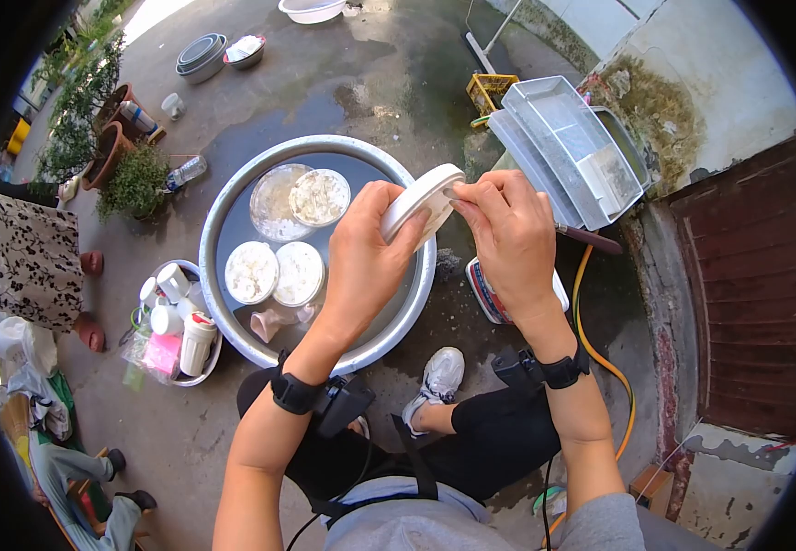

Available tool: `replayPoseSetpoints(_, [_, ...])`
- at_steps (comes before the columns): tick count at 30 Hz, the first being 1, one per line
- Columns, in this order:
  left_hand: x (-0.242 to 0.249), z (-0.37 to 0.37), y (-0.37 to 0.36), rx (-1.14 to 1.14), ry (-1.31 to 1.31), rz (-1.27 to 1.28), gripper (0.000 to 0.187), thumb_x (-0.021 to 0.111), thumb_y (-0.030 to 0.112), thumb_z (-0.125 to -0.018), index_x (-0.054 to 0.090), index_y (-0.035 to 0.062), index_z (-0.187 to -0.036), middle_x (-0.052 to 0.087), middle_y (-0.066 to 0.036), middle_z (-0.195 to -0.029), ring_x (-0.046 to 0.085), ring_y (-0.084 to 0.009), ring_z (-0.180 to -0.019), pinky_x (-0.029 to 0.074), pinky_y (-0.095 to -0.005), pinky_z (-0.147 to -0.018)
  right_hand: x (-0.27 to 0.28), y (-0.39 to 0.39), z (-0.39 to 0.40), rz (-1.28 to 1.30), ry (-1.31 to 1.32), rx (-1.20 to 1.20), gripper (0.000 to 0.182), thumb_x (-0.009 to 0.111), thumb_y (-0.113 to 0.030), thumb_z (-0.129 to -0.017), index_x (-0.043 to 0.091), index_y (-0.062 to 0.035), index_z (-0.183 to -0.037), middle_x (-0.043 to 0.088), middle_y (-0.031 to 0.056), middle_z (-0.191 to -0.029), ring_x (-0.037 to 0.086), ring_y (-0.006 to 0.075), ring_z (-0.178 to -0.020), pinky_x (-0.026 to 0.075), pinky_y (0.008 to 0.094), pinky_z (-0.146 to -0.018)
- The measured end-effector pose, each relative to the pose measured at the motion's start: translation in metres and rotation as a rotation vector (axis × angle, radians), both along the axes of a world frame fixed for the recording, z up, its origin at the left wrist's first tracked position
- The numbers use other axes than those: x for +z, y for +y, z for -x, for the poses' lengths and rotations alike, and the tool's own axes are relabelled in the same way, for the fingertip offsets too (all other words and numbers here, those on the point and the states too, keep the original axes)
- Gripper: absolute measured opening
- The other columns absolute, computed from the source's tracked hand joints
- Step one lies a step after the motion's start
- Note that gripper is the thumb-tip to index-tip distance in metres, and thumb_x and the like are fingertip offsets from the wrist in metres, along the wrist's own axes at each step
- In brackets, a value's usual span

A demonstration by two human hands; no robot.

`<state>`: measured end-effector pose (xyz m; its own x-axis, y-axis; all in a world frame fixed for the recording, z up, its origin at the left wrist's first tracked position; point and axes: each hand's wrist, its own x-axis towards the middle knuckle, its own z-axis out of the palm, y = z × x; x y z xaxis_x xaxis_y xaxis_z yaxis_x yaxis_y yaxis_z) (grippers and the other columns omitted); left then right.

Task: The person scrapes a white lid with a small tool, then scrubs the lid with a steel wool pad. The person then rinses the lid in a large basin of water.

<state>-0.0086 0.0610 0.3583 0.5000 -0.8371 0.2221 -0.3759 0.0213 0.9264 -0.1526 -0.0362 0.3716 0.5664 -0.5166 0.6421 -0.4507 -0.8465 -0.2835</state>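
My left hand (363, 262) grips a round white lid (422, 196) by its rim and holds it tilted above the basin. In my right hand (508, 241) is a knife (593, 240); its dark handle sticks out past the wrist side, and most of the blade is hidden by my fingers. My right fingertips are at the lid's edge, close against its underside. Below, a large metal basin (211, 262) holds water and several round pieces (252, 273) with flaky white residue. A small pinkish cup-like piece (269, 323) lies near its front rim.
Left of the basin stands a bowl (198, 376) of white cups and bottles. Grey plastic bins (568, 138) lean at the right wall. An orange hose (611, 367) crosses the wet ground. Potted plants (136, 188) and another person's legs (86, 464) are at left.
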Motion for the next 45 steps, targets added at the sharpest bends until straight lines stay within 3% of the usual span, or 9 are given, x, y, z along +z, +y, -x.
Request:
replayPoseSetpoints(2, [0.001, 0.001, 0.0, 0.01, -0.06, 0.02, 0.018, 0.069, 0.012, -0.087, 0.058, -0.0005, -0.093, 0.059, -0.016, -0.086, 0.061, -0.0306, -0.079, 0.047, -0.037, -0.071, -0.001, 0.0, 0.0, 0.013, 0.011, -0.009, 0.017, 0.074, -0.017, -0.082, 0.067, -0.0139, -0.098, 0.059, 0.0011, -0.092, 0.06, 0.021, -0.082, 0.04, 0.0367, -0.067])
replayPoseSetpoints(9, [-0.007, 0.006, -0.001, 0.023, -0.002, -0.007, 0.018, 0.069, 0.013, -0.086, 0.058, 0.0, -0.092, 0.059, -0.015, -0.085, 0.06, -0.0322, -0.079, 0.047, -0.0392, -0.07, 0.0, 0.0, -0.001, 0.004, -0.029, -0.01, 0.013, 0.072, -0.018, -0.084, 0.068, -0.0147, -0.096, 0.06, 0.0006, -0.089, 0.06, 0.0207, -0.078, 0.042, 0.0363, -0.067])
replayPoseSetpoints(18, [-0.001, 0.008, 0.002, 0.046, -0.118, -0.004, 0.019, 0.069, 0.013, -0.087, 0.057, -0.0011, -0.091, 0.058, -0.016, -0.086, 0.058, -0.0349, -0.078, 0.047, -0.0407, -0.07, 0.001, 0.004, -0.002, 0.046, 0.038, 0.026, 0.013, 0.073, -0.016, -0.082, 0.068, -0.014, -0.095, 0.06, -0.0005, -0.088, 0.06, 0.0203, -0.078, 0.041, 0.0363, -0.066])
replayPoseSetpoints(30, [-0.013, 0.003, 0.0, 0.01, 0.114, -0.009, 0.02, 0.069, 0.015, -0.087, 0.059, -0.0015, -0.093, 0.062, -0.016, -0.086, 0.062, -0.0295, -0.079, 0.048, -0.0376, -0.072, -0.001, 0.002, -0.002, -0.094, -0.059, 0.032, 0.01, 0.071, -0.018, -0.085, 0.066, -0.011, -0.091, 0.064, 0.0017, -0.088, 0.063, 0.0231, -0.077, 0.046, 0.0372, -0.068])
replayPoseSetpoints(32, [-0.016, 0.002, 0.001, -0.031, 0.092, -0.061, 0.02, 0.069, 0.018, -0.091, 0.062, 0.0002, -0.096, 0.066, -0.005, -0.085, 0.061, -0.0099, -0.079, 0.05, -0.0268, -0.07, -0.002, 0.001, -0.003, -0.141, -0.068, 0.052, 0.01, 0.069, -0.018, -0.087, 0.065, -0.0108, -0.092, 0.064, 0.0022, -0.088, 0.063, 0.0234, -0.075, 0.047, 0.0372, -0.068])
replayPoseSetpoints(35, [-0.017, 0.0, 0.002, -0.049, 0.125, -0.081, 0.022, 0.07, 0.018, -0.09, 0.062, 0.0003, -0.099, 0.067, -0.005, -0.086, 0.061, -0.0101, -0.08, 0.05, -0.0267, -0.071, -0.002, -0.006, 0.0, -0.04, -0.034, 0.047, 0.008, 0.066, -0.014, -0.087, 0.065, -0.0111, -0.094, 0.064, 0.0029, -0.087, 0.062, 0.0241, -0.078, 0.048, 0.037, -0.068])
replayPoseSetpoints(42, [-0.012, -0.004, 0.002, -0.143, 0.178, -0.121, 0.022, 0.07, 0.017, -0.089, 0.062, 0.0007, -0.101, 0.067, -0.005, -0.088, 0.061, -0.0093, -0.082, 0.05, -0.0261, -0.075, 0.001, -0.015, 0.008, 0.095, 0.132, 0.093, 0.016, 0.065, -0.008, -0.081, 0.065, -0.0149, -0.095, 0.059, -0.002, -0.087, 0.057, 0.0191, -0.087, 0.04, 0.0344, -0.076])
replayPoseSetpoints(45, [-0.01, -0.007, 0.003, -0.144, 0.321, -0.134, 0.023, 0.071, 0.019, -0.086, 0.064, -0.0006, -0.096, 0.067, -0.011, -0.087, 0.064, -0.0167, -0.082, 0.05, -0.0323, -0.075, -0.001, -0.016, 0.008, 0.087, 0.139, 0.116, 0.016, 0.065, -0.009, -0.081, 0.065, -0.0159, -0.096, 0.058, -0.0023, -0.087, 0.056, 0.0184, -0.086, 0.038, 0.0339, -0.076])
